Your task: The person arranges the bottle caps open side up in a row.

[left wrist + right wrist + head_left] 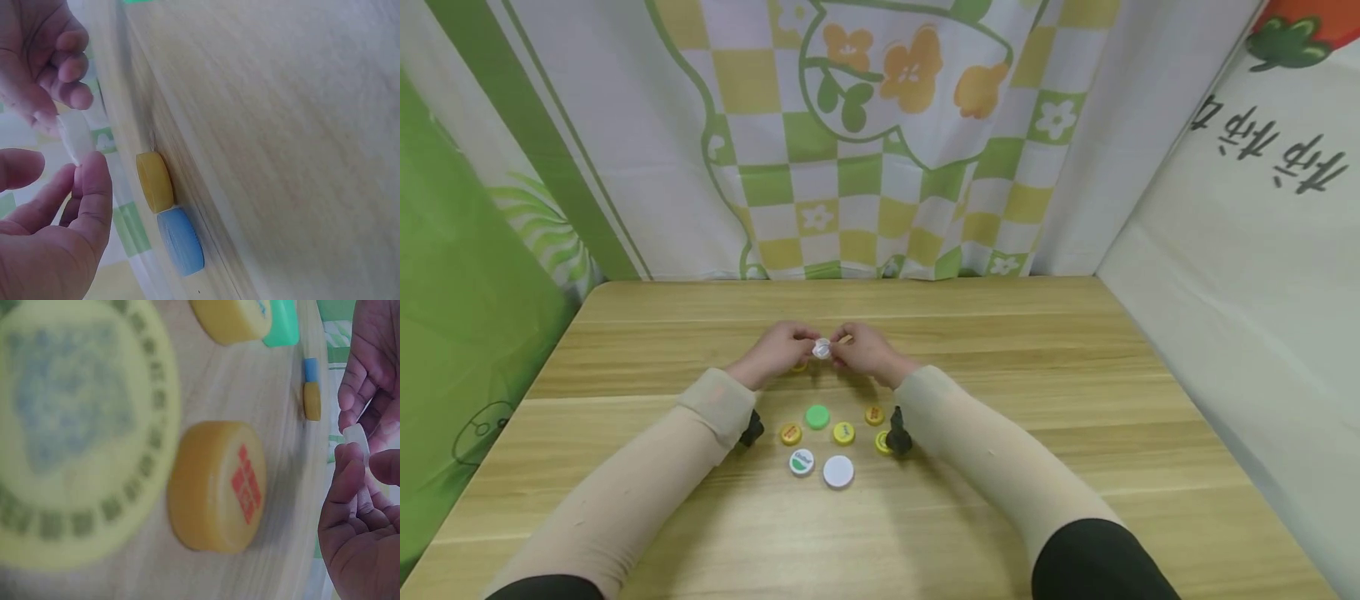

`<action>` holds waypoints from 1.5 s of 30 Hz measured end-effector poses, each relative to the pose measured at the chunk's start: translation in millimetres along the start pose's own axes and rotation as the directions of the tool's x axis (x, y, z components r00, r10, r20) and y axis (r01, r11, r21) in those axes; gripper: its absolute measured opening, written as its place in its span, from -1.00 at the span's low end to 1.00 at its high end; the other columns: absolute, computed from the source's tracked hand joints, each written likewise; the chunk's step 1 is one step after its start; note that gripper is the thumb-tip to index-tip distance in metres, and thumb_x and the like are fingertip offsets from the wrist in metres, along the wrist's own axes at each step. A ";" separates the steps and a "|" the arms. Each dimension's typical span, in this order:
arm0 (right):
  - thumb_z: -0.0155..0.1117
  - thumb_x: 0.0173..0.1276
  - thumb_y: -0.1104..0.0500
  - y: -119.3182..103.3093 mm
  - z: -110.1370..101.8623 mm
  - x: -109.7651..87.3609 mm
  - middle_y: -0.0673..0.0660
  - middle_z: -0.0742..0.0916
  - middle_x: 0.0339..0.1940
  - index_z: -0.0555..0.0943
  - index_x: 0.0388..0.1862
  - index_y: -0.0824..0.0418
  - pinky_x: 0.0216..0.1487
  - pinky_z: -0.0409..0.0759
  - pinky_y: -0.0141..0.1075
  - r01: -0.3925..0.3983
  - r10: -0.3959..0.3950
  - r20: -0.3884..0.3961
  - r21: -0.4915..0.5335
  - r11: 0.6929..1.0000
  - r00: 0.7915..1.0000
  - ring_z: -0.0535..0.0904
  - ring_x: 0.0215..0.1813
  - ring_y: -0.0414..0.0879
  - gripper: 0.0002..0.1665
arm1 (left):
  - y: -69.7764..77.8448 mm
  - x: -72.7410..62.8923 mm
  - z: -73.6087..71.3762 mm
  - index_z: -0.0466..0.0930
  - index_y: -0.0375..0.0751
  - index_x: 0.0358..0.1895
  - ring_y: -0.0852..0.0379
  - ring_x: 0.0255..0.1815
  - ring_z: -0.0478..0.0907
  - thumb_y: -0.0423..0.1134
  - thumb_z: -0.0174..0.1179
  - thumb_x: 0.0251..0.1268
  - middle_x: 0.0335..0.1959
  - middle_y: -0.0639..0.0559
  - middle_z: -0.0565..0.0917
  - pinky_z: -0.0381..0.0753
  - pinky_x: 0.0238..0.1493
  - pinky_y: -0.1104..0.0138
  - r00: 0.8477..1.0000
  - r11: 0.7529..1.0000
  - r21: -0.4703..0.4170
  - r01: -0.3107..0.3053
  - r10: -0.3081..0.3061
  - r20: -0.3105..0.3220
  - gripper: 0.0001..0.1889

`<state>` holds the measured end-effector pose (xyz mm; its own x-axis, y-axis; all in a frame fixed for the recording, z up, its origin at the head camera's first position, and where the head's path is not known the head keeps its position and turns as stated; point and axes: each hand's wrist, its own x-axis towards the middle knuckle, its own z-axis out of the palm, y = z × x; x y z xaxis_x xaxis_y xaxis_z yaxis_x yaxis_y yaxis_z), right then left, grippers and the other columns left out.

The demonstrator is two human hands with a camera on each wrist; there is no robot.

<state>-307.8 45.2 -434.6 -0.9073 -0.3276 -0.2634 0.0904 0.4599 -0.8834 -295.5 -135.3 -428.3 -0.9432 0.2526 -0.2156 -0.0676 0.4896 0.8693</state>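
Over the far part of the table, both hands meet at a small white cap (822,349). My left hand (784,345) holds its left side, and in the left wrist view the fingertips (94,172) are at the cap's lower end. From the other side my right hand (862,348) pinches the cap between thumb and fingers, as the right wrist view shows. Below the left hand, a yellow cap (155,182) and a blue cap (181,242) lie side by side; the blue one is hidden in the head view.
Nearer the body lie a green cap (817,417), several yellow caps (843,433), a white cap with green print (802,462) and a plain white cap (838,472). A black wrist camera (898,433) overlaps one yellow cap. Curtains (880,192) bound the wooden table (1037,350).
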 end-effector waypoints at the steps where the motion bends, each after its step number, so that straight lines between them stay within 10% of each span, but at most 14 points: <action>1: 0.12 0.60 0.29 0.8 0.8 0.9 0.21 0.75 -0.29 0.55 0.08 0.38 -0.44 0.53 -0.48 -0.003 0.003 -0.001 0.000 1.000 1.000 0.60 -0.39 -0.18 -0.80 | -0.6 0.3 0.2 0.43 -0.57 0.34 -0.16 0.05 0.60 -0.37 -0.05 0.59 0.18 -0.38 0.60 0.64 0.10 0.10 1.000 1.000 -0.003 0.004 -0.004 0.000 -0.59; 24: 0.10 0.59 0.34 3.6 3.5 3.7 0.25 0.74 -0.24 0.61 0.07 0.44 -0.34 0.61 -0.43 -0.027 0.026 0.055 0.006 1.000 0.998 0.60 -0.34 -0.14 -0.78 | -3.4 1.6 -3.5 0.48 -0.56 0.31 0.00 -0.08 0.56 -0.30 -0.02 0.61 0.03 -0.24 0.63 0.61 0.05 0.16 0.999 0.999 -0.010 0.044 -0.044 0.007 -0.59; 39: 0.03 0.63 0.30 0.2 -0.9 3.4 0.23 0.74 -0.16 0.61 0.12 0.42 -0.22 0.65 -0.38 -0.072 0.076 0.103 -0.043 0.996 0.992 0.61 -0.25 -0.13 -0.72 | -4.2 2.6 -4.7 0.47 -0.49 0.34 -0.20 0.27 0.51 -0.19 -0.04 0.60 0.26 -0.34 0.57 0.50 0.33 0.01 0.998 0.995 0.078 0.061 -0.063 0.030 -0.54; 45: 0.04 0.63 0.29 0.9 1.3 4.2 0.23 0.75 -0.19 0.61 0.13 0.43 -0.20 0.65 -0.37 -0.056 0.063 0.107 -0.068 0.996 0.992 0.62 -0.25 -0.13 -0.71 | -4.4 2.8 -5.8 0.57 -0.50 0.21 -0.05 0.02 0.54 -0.23 -0.01 0.53 -0.02 -0.23 0.67 0.56 0.04 0.23 0.999 0.992 0.123 0.032 -0.035 0.018 -0.58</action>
<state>-310.9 43.2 -437.0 -0.8505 -0.3845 -0.3588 0.1130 0.5327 -0.8387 -299.7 -141.6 -430.2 -0.9342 0.2506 -0.2539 -0.0577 0.5961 0.8008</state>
